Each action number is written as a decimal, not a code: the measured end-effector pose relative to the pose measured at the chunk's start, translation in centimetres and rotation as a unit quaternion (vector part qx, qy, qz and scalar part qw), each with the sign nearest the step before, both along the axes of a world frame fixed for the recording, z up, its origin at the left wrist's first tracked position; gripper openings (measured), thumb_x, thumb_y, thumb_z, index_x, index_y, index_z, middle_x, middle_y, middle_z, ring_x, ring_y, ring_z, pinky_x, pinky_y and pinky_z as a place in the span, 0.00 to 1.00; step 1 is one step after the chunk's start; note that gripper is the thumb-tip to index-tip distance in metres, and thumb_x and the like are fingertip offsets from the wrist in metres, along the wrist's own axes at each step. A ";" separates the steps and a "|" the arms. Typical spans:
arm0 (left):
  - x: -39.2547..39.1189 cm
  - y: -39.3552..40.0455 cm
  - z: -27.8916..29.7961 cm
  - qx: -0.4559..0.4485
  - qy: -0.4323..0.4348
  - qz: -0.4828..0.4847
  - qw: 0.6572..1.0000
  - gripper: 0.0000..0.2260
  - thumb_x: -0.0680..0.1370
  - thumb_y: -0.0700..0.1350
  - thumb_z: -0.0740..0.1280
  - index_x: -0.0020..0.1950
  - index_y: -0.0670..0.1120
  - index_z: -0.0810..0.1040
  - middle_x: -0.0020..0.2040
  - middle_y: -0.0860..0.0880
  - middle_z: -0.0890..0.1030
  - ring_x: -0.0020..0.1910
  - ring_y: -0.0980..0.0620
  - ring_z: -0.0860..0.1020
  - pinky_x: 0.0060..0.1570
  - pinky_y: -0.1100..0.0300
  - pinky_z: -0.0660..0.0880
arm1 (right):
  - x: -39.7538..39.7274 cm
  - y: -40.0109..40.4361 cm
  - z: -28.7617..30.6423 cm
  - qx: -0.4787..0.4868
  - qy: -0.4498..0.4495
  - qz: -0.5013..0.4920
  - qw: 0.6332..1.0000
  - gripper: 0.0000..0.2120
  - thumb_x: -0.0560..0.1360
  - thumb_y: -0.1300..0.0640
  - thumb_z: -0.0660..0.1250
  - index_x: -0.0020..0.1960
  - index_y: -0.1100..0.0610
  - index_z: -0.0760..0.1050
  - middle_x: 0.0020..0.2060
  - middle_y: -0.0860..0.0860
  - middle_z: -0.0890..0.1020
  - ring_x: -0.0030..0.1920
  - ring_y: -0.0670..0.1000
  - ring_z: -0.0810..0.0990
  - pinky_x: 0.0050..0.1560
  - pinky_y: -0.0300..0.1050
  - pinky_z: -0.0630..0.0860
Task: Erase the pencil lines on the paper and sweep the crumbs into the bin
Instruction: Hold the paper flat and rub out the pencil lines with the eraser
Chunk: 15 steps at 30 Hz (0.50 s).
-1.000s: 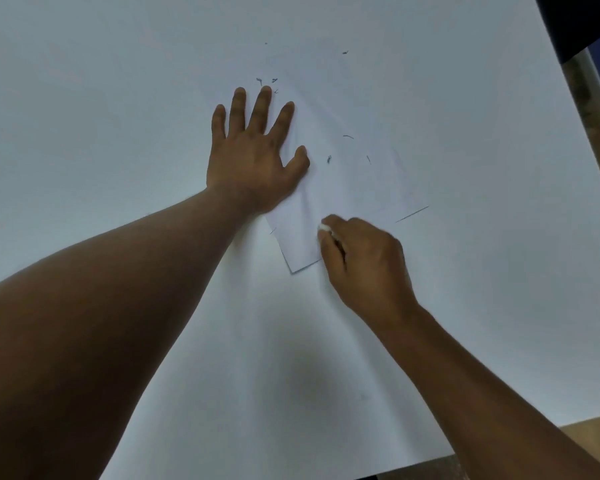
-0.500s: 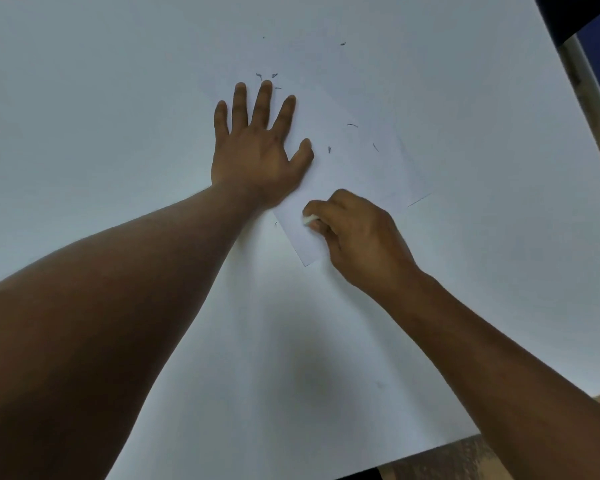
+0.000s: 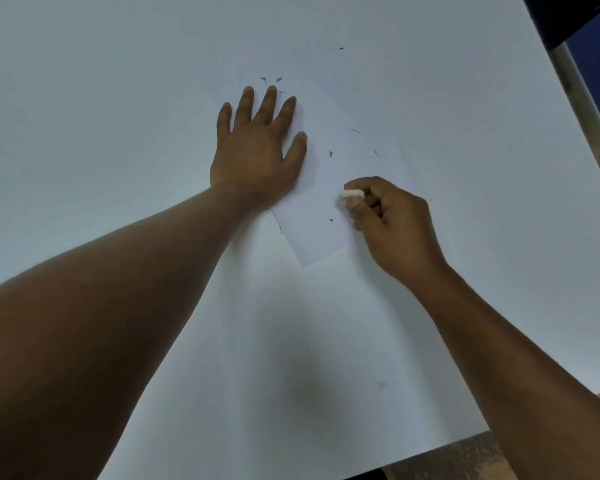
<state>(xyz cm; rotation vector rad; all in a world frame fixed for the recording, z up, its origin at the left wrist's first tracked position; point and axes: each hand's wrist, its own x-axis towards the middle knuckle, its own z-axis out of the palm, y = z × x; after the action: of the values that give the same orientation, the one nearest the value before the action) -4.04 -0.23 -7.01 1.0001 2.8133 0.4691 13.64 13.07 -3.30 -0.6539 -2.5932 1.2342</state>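
A small white sheet of paper [image 3: 321,209] lies tilted on a large white table cover [image 3: 118,98]. My left hand [image 3: 257,150] presses flat on the paper's left side, fingers spread. My right hand [image 3: 385,220] pinches a small white eraser [image 3: 351,194] between thumb and forefinger, its tip on the paper's right half. Several dark eraser crumbs [image 3: 330,153] lie scattered on the paper and beyond my left fingertips. No bin is in view.
The white cover ends at a near right edge [image 3: 465,441], with a brownish floor or table surface below it. A dark blue object and a pale bar [image 3: 582,91] run along the top right corner.
My right hand has moved with the eraser from the paper's lower left edge up and to the right. A new crumb lies below the eraser. My left hand stays in place.
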 end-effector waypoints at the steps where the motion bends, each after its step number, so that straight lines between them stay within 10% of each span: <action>1: -0.1 -0.1 0.2 0.026 -0.007 0.004 1.000 0.31 0.83 0.59 0.47 0.83 0.48 0.59 0.84 0.46 0.58 0.83 0.42 0.51 0.80 0.41 0.45 | -0.1 -0.1 -0.3 0.009 -0.009 0.003 1.000 0.07 0.80 0.53 0.66 0.54 0.54 0.81 0.38 0.44 0.83 0.40 0.47 0.81 0.47 0.48 0.79; 7: 0.5 -0.3 1.3 0.073 -0.063 -0.048 0.994 0.38 0.78 0.64 0.48 0.84 0.45 0.57 0.84 0.44 0.58 0.84 0.43 0.51 0.80 0.45 0.45 | -0.3 0.0 -0.5 0.009 -0.026 -0.008 1.000 0.05 0.80 0.54 0.65 0.52 0.52 0.80 0.35 0.39 0.80 0.39 0.42 0.80 0.44 0.39 0.76; 15: 3.6 -1.3 1.0 -0.134 -0.049 -0.229 0.963 0.52 0.70 0.81 0.43 0.84 0.51 0.35 0.83 0.49 0.32 0.81 0.49 0.29 0.79 0.41 0.34 | -0.5 1.4 0.1 -0.151 -0.038 -0.072 0.985 0.06 0.79 0.53 0.66 0.53 0.50 0.81 0.36 0.47 0.83 0.36 0.46 0.82 0.42 0.45 0.79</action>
<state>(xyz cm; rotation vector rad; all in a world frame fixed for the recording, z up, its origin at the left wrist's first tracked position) -0.40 -1.57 -6.00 1.4535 2.3619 0.0770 13.18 14.49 -3.24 -0.9435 -2.3850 1.5977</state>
